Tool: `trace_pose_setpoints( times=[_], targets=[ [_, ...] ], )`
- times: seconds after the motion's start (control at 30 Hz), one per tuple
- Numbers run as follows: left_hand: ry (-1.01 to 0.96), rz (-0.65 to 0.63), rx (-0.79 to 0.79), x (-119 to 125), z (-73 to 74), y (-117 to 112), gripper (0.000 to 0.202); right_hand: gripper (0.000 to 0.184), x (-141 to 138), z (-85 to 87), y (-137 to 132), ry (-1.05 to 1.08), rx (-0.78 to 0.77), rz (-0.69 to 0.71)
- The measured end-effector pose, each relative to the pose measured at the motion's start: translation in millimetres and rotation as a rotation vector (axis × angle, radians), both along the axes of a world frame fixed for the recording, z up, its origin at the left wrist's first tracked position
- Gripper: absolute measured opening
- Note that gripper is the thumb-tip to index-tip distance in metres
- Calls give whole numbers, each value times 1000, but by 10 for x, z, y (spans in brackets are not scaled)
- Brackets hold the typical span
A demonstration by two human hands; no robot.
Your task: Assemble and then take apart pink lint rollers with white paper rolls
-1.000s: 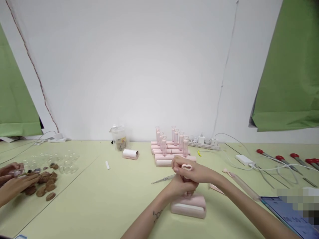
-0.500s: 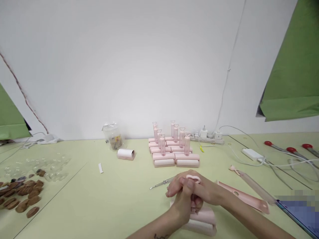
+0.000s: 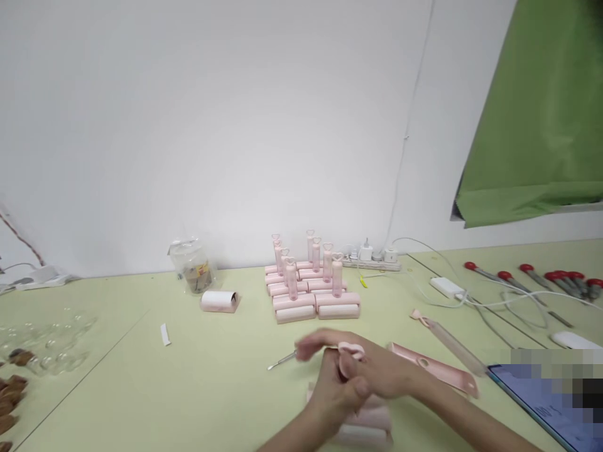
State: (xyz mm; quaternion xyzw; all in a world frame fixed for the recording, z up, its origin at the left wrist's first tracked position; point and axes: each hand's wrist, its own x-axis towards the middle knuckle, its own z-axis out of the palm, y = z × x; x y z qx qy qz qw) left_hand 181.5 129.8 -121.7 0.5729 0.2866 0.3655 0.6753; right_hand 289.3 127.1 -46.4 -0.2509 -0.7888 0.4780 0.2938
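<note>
My left hand [image 3: 336, 392] is wrapped round the upright handle of a pink lint roller [image 3: 365, 424] that stands on the pale green table [image 3: 211, 383]. The handle's heart-shaped top [image 3: 351, 349] shows above my fingers. My right hand [image 3: 372, 367] lies across the handle top, its fingers stretched out to the left and somewhat blurred. A metal pick [image 3: 281, 360] lies just left of my hands. To the right lies a pink flat handle piece [image 3: 436, 369].
A stack of pink lint rollers [image 3: 311, 292] with upright handles stands behind my hands. A lone roll [image 3: 219, 301] and a clear bag [image 3: 191, 267] sit to its left. A power strip [image 3: 372, 260], cables, red-tipped tools [image 3: 556, 279], a tablet [image 3: 551, 402], brown nuts [image 3: 12, 389].
The view has swung to the right and another person's hands at the left edge have gone from sight. My right fingers have opened out over the handle top.
</note>
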Motion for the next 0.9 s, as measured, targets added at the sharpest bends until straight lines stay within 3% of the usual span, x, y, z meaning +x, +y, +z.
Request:
trace_pose_setpoints(
  times=[0.1, 0.23, 0.33, 0.4, 0.5, 0.57, 0.63, 0.73, 0.8, 0.9],
  targets=[
    [-38, -50, 60, 12, 82, 41, 50, 64, 203, 110, -5, 64, 26, -87],
    [62, -235, 116, -116, 193, 94, 40, 39, 577, 87, 6, -166, 69, -469],
    [179, -167, 360, -252, 293, 107, 39, 31, 738, -45, -51, -334, 161, -568],
    [145, -42, 505, -357, 309, 122, 54, 32, 712, -166, -139, -376, 130, -512],
    [109, 261, 591, -591, 229, 193, 43, 53, 519, -373, -303, -466, 130, -388],
    [248, 567, 622, -831, 144, 290, 32, 53, 384, -494, -387, -534, 194, -378],
    [443, 864, 661, -1125, 68, 425, 27, 39, 316, -564, -416, -561, 227, -375],
    [746, 1179, 679, -1547, -14, 644, 36, 34, 373, -545, -316, -516, 172, -405],
    [844, 1264, 598, -1739, -68, 753, 52, 43, 477, -475, -149, -475, 143, -488],
    [938, 1265, 427, -1858, -175, 834, 75, 48, 639, -382, 190, -488, 207, -606]
  ],
)
